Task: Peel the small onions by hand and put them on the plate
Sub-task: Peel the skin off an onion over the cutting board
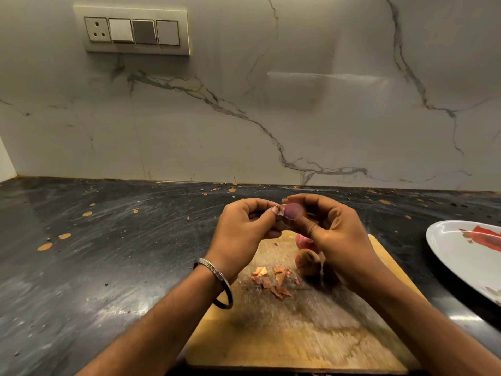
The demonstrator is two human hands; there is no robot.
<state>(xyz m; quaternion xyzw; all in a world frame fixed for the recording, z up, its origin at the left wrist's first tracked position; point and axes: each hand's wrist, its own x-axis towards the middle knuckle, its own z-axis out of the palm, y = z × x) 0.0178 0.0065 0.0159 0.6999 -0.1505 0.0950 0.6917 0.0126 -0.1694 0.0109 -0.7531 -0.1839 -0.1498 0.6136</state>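
A small purple onion [294, 210] is held up above the wooden cutting board [298, 335]. My right hand [333, 237] grips it between thumb and fingers. My left hand [244, 229] pinches a bit of its skin at the onion's left end. Beneath my hands, two or three more small onions [307, 260] lie on the board, partly hidden by my right hand. A pile of dry peel scraps [276, 280] lies on the board to their left. The white plate [466, 256] with a red pattern sits at the right edge, holding no onions in its visible part.
The board rests on a dark stone counter [108, 253] speckled with orange spots. A marble backsplash rises behind, with a switch panel [132, 29] at upper left. A metal bangle [217, 283] circles my left wrist.
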